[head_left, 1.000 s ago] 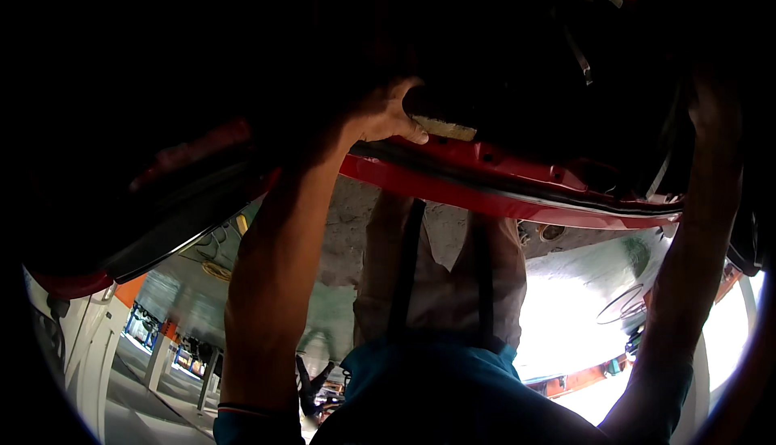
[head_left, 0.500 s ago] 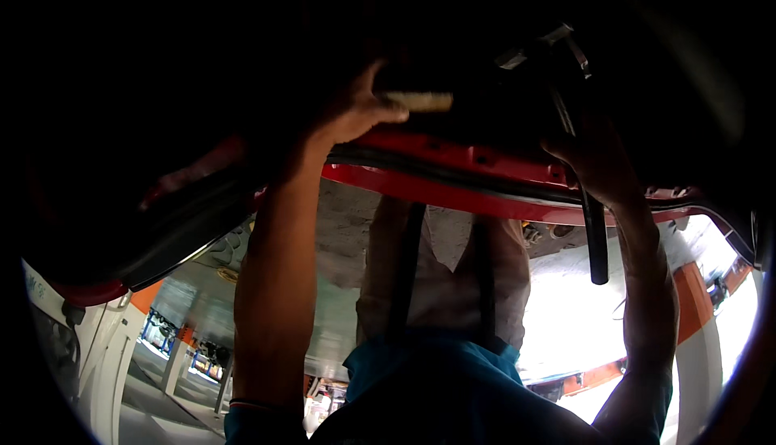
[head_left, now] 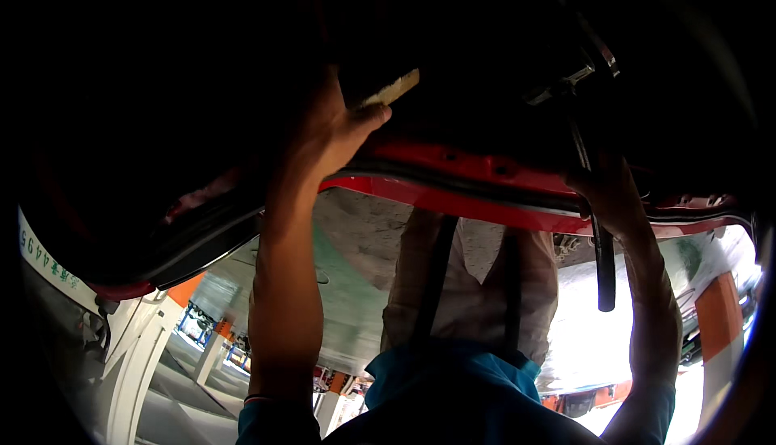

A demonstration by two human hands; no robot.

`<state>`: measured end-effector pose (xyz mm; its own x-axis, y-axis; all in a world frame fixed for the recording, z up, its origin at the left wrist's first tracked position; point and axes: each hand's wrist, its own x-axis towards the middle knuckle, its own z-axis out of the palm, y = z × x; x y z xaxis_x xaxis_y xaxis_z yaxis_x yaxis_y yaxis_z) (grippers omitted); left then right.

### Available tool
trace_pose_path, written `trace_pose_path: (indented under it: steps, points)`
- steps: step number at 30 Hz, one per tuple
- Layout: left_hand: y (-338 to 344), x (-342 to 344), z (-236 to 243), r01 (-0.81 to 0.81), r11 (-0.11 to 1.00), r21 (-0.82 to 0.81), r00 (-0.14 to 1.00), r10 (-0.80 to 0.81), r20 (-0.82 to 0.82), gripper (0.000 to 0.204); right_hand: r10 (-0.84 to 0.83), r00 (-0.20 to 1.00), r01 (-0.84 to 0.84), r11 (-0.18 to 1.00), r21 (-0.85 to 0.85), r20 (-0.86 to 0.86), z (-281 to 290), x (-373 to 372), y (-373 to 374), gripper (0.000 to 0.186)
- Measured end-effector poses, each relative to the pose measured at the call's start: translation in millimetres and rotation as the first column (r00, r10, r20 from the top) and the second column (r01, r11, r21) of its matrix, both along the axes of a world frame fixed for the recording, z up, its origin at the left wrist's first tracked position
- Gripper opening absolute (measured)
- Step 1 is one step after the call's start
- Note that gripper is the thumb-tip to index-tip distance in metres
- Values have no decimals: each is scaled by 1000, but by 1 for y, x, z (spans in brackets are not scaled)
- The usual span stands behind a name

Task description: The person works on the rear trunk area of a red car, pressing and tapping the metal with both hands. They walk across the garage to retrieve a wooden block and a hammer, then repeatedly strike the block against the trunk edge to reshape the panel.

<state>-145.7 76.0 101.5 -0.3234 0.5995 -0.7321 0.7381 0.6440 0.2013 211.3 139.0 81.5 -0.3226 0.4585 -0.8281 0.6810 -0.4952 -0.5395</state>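
Note:
Inside the dark opening of a red car body, my left hand [head_left: 335, 130] is closed around a pale wooden block [head_left: 396, 89]. The block slants upward from between thumb and fingers, and its lower end is hidden in the hand. My right hand [head_left: 612, 198], at the right side of the opening, grips a hammer [head_left: 605, 271] by its dark handle. The handle's end sticks out below the fist. Its metal head [head_left: 560, 88] catches some light further in. Shadow hides most of the fingers and whatever lies beneath the block.
The red sill [head_left: 404, 192] with a black rubber seal runs across below both hands. A dark trimmed panel edge [head_left: 202, 251] curves down at the left. Behind me are grey floor, white and orange posts [head_left: 133, 356], and bright light at the right.
The wooden block has turned from nearly level to slanting upward, and my left hand has shifted left. The hammer has moved lower and slightly right. The whole view has shifted somewhat.

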Motion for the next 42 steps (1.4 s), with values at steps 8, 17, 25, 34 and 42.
trace_pose_path:
  steps: [8, 17, 25, 34, 42]
  points:
    - [-58, 107, 30, 97, 995, -6, 995, -97, -14, 93, 26, 995, -28, 999, -20, -96, 4, -20, 8, 17]
    - [-96, 156, 19, -59, 913, 404, 991, 5, 132, 90, -29, 998, 25, 998, -51, -62, 12, -25, 4, 16]
    - [-77, 94, 11, -19, 983, 185, 983, 52, -177, 72, 137, 977, -122, 988, 96, -165, 7, -40, 15, 13]
    - [-43, 86, 9, -60, 993, -106, 971, 33, -236, 69, 503, 837, -493, 864, 103, -215, 13, -109, 34, 32]
    - [-35, 85, 16, -213, 970, -114, 969, 194, -156, 70, 703, 696, -710, 704, 4, -148, 16, -137, 37, 27]
